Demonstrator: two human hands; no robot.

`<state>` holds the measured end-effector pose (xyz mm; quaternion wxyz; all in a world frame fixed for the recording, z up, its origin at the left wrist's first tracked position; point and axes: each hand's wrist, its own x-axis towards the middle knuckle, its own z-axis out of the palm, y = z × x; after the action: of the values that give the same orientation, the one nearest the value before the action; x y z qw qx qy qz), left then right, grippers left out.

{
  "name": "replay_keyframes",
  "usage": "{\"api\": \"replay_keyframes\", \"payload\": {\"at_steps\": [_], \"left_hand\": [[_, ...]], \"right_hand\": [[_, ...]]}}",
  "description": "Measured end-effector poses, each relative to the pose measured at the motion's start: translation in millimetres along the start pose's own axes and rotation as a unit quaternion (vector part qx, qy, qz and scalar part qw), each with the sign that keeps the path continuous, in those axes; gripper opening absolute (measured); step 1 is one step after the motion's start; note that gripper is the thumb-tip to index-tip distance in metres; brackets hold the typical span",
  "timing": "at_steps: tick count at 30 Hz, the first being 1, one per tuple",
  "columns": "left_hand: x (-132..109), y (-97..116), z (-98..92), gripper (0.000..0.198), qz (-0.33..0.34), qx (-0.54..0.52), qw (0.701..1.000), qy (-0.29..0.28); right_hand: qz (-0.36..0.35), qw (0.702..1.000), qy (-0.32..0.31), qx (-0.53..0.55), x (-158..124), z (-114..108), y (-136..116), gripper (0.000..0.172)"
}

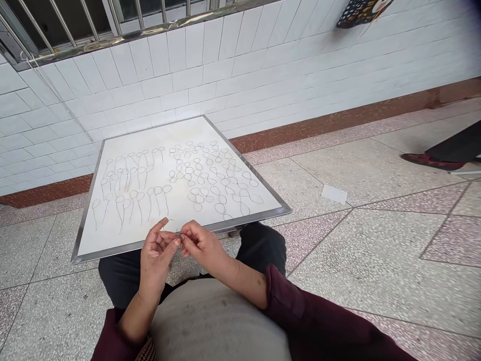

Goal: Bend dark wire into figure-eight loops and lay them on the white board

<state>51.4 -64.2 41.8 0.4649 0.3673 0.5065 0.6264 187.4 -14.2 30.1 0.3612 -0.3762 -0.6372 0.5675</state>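
Note:
My left hand [158, 252] and my right hand [199, 243] meet just over the near edge of a white board [150, 231] with a metal rim. Thumb and fingertips of each pinch a thin dark wire, of which only short ends show between and above the fingers. On the left part of the board lie several wires with a loop on one end and a straight tail [150, 204]. Several wires bent into double loops [220, 198] cover the right part.
A white tiled wall [240, 70] with a barred window stands behind the board. A white rectangular piece [334, 194] lies on the floor to the right. Farther right is a person's foot in a dark red shoe [432, 161]. A patterned item [358, 13] hangs at the wall.

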Motion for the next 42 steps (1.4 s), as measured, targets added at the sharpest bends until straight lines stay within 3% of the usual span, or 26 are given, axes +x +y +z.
{"api": "replay_keyframes", "payload": {"at_steps": [3, 9, 14, 21, 28, 34, 38, 42], "left_hand": [[1.2, -2.9, 1.5, 0.047, 0.004, 0.008, 1.0, 0.014], [1.9, -4.5, 0.9, 0.048, 0.014, 0.032, 0.999, 0.028], [2.1, -7.4, 0.7, 0.049, 0.016, 0.028, 0.998, 0.059], [3.4, -10.1, 0.5, 0.049, 0.041, 0.007, 0.992, 0.115], [4.1, 1.6, -0.6, 0.051, 0.077, 0.003, 0.983, 0.166], [7.2, 8.1, -5.2, 0.048, 0.049, -0.075, 0.982, 0.163], [9.8, 13.2, -10.4, 0.048, 0.08, -0.096, 0.976, 0.176], [10.7, 18.5, -14.3, 0.047, 0.093, -0.09, 0.977, 0.172]], "right_hand": [[-0.018, 0.999, 0.0, -0.029, 0.5, -1.2, 0.9, 0.007], [-0.128, 0.981, 0.017, -0.143, 3.6, -6.4, 2.3, 0.01], [-0.115, 0.984, 0.042, -0.127, 2.2, -5.5, 4.6, 0.008], [0.032, 0.998, 0.017, 0.048, 2.4, 2.7, 12.3, 0.01], [0.06, 0.97, -0.026, 0.235, 3.9, 7.5, 12.0, 0.025], [0.096, 0.937, -0.075, 0.328, 2.1, 5.1, 9.5, 0.019], [0.103, 0.907, -0.103, 0.396, -1.0, 4.9, 9.9, 0.019], [0.084, 0.903, -0.131, 0.401, -3.6, 4.2, 10.8, 0.017]]}}
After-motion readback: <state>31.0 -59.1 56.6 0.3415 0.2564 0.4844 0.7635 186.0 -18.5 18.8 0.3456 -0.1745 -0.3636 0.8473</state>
